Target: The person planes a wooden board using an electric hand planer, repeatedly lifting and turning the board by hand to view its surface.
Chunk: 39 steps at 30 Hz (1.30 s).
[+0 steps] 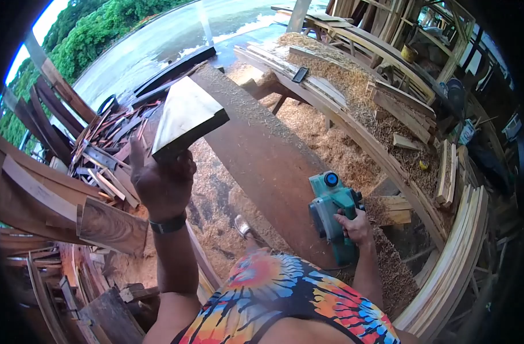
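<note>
Raised at the left, my left hand (161, 183) grips a wooden board (187, 112) from below, its pale flat face up and a dark edge toward me. The thumb stands up beside the board, and the other fingers curl under it. My right hand (356, 226) is wrapped round the handle of a green electric planer (333, 215) with a blue-centred round knob at its front. That planer rests on a long brown plank (262, 160) that serves as a work surface, dusted with shavings at its far end.
Wood shavings (308, 126) cover the ground. A long beam (382, 149) runs along the right, with a phone (300, 74) lying on its far part. Stacked strips (451, 269) curve at lower right. Scrap wood (110, 152) is heaped at left. One foot (242, 225) shows below.
</note>
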Tool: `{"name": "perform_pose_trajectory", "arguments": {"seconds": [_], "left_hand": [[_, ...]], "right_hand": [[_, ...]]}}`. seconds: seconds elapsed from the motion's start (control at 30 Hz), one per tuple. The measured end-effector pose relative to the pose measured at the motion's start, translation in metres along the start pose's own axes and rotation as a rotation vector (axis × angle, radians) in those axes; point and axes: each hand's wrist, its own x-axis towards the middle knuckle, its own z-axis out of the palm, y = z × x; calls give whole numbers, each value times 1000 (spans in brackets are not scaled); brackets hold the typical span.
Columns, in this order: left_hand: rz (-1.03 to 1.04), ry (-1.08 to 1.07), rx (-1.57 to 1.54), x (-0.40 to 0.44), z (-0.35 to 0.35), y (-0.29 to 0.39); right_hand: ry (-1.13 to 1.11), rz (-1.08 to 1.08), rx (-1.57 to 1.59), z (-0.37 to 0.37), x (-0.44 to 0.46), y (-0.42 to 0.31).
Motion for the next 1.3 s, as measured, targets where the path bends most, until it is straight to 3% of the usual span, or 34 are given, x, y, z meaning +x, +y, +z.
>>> {"name": "perform_pose_trajectory", "arguments": {"seconds": [0.2, 0.43, 0.63, 0.73, 0.83, 0.9, 0.93, 0.97, 1.0, 1.07, 1.1, 1.17, 1.23, 1.3], "left_hand": [[20, 57, 43, 0, 4, -1], [-38, -19, -19, 1, 1, 2], [4, 109, -75, -2, 19, -6], [-5, 11, -22, -1, -4, -6], [36, 129, 185, -2, -33, -25], [-90, 488, 287, 5, -39, -47], [-166, 563, 315, 10, -65, -57], [-245, 639, 342, 15, -105, -73], [-165, 399, 724, 5, -156, -89], [-158, 516, 1027, -5, -274, -147], [-233, 885, 933, -1, -307, -182], [-199, 1029, 1271, -18, -232, -200], [-270, 1013, 1201, -38, -263, -229], [-195, 940, 893, -51, -222, -236]], "right_hand": [[3, 31, 7, 0, -1, -4], [-13, 24, 17, -1, -1, -1], [-34, 31, 25, -1, 1, -2], [-38, 20, 34, -2, 0, -2], [-38, 2, 36, -3, 1, 2], [-28, -13, 11, -2, 2, 1], [-18, -21, -15, -2, 1, -1], [-9, -26, -42, -3, 0, -2], [-12, -37, -23, -2, 0, 1], [-18, -59, 19, -2, 3, 8], [-18, -44, -4, -3, 3, 7], [-11, -7, -43, -3, 0, 2], [2, -31, -49, -1, 2, 6], [12, -59, -68, -1, 6, 8]]}}
